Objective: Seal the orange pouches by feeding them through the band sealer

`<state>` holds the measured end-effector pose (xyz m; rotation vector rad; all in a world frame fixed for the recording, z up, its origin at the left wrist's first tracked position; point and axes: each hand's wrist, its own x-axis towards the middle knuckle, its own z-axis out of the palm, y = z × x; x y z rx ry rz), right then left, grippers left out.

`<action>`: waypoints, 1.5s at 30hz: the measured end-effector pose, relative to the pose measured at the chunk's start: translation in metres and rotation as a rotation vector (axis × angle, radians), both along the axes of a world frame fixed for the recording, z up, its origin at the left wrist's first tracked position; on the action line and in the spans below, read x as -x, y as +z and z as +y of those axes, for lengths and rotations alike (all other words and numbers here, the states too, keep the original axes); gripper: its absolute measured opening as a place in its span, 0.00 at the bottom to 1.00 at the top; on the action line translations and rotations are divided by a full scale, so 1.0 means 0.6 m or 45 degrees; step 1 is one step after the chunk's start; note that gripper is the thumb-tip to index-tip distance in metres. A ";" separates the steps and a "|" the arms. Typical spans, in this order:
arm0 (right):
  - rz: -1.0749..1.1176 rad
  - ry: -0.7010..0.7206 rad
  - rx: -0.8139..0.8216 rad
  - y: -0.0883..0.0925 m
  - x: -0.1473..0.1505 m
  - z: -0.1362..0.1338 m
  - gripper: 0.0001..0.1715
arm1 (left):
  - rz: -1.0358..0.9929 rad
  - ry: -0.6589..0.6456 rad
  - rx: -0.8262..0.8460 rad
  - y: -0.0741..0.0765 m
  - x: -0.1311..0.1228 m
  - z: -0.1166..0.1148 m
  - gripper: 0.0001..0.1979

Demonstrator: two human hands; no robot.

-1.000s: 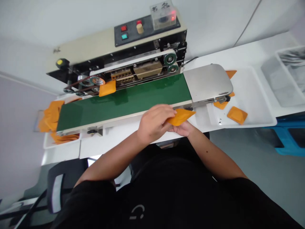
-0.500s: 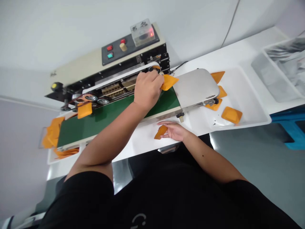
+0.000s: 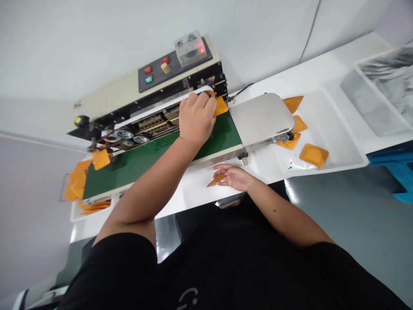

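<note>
Two hands, two orange sachets: the left hand (image 3: pixel 196 118) closes on a square sachet (image 3: pixel 220 106) at the green conveyor belt (image 3: pixel 129 168), corner pointing right; the right hand (image 3: pixel 234 177), fingers loosely spread, touches a thin sachet (image 3: pixel 215 180), its long axis slanting left along the surface (image 3: pixel 196 193).

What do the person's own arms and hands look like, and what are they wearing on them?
The person wears a black short-sleeved top with a small pale logo on the chest. The forearms are bare, and the right forearm has a small mole. The left hand and right hand are gloveless, and no watch or bracelet shows.
</note>
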<state>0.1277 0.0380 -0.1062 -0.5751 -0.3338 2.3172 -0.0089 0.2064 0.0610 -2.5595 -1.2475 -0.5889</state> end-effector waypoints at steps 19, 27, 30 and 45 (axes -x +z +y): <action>-0.142 -0.151 -0.064 -0.020 0.006 -0.021 0.21 | 0.067 -0.583 -0.031 -0.099 0.091 -0.356 0.05; -0.185 -0.142 -0.067 -0.026 0.009 -0.018 0.22 | 0.083 -0.450 0.007 -0.166 0.138 -0.401 0.03; -0.206 -0.115 -0.080 -0.025 0.006 -0.019 0.21 | 0.086 -0.441 -0.085 -0.164 0.138 -0.397 0.07; -0.176 0.032 -0.149 -0.030 -0.005 -0.015 0.18 | -0.351 -0.678 -0.126 -0.056 0.116 -0.266 0.10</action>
